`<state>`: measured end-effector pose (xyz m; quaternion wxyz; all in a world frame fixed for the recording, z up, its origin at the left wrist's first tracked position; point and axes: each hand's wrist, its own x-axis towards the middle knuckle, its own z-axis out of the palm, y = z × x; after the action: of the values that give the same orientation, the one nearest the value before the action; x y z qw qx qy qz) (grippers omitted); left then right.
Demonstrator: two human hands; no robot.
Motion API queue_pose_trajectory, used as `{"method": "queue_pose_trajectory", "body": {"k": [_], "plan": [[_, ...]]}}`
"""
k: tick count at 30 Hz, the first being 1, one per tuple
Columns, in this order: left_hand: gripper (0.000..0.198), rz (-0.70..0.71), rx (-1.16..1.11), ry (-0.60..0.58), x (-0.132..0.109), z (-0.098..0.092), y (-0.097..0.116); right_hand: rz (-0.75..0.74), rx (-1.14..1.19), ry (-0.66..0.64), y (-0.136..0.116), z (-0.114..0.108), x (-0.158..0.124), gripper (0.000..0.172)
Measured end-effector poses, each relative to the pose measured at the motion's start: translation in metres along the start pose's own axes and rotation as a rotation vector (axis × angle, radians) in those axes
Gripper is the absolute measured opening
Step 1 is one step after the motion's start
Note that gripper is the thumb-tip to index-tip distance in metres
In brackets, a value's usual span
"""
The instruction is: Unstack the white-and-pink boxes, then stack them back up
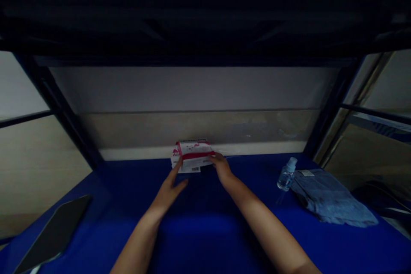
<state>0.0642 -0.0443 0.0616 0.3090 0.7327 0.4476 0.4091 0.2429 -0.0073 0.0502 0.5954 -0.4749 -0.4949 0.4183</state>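
Observation:
A small stack of white and red packets (192,154) lies on the blue shelf (205,231), close to the back wall. My left hand (170,186) reaches toward the stack's front left corner, fingers stretched out, the fingertips touching its edge. My right hand (221,166) rests at the stack's front right edge, its fingers curled against the packets. Both forearms stretch forward over the shelf.
A small clear bottle (287,174) stands to the right, beside folded denim cloth (330,197). A dark flat tablet-like slab (53,233) lies at the shelf's front left. Dark blue rack posts stand at both sides, and another shelf hangs overhead.

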Motion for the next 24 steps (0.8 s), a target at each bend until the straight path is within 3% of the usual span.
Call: {"method": "queue_pose_trajectory", "body": {"k": [3, 7, 10, 13, 15, 18, 22, 24], "plan": [[0.06, 0.117, 0.09, -0.144, -0.034, 0.037, 0.016, 0.182, 0.104, 0.095, 0.019, -0.031, -0.032, 0.042], [0.048, 0.224, 0.147, -0.36, -0.063, 0.08, 0.045, 0.182, -0.011, 0.196, 0.044, -0.077, -0.066, 0.044], [0.047, 0.23, 0.08, -0.584, -0.079, 0.09, 0.061, 0.1, -0.224, 0.189, 0.056, -0.117, -0.084, 0.045], [0.039, 0.247, -0.044, -0.792, -0.084, 0.08, 0.067, 0.083, -0.505, 0.244, 0.065, -0.147, -0.097, 0.062], [0.033, 0.223, -0.052, -0.723, -0.072, 0.066, 0.063, 0.103, -0.607, 0.242, 0.071, -0.156, -0.103, 0.072], [0.027, 0.15, 0.108, -0.374, -0.024, 0.035, 0.041, 0.105, -0.676, 0.173, 0.079, -0.153, -0.108, 0.068], [0.044, 0.069, 0.482, 0.025, 0.056, -0.003, -0.012, 0.068, -0.776, 0.137, 0.081, -0.143, -0.111, 0.061], [0.054, 0.026, 0.625, 0.078, 0.083, -0.013, -0.039, 0.032, -0.836, 0.139, 0.079, -0.142, -0.113, 0.059]]}}
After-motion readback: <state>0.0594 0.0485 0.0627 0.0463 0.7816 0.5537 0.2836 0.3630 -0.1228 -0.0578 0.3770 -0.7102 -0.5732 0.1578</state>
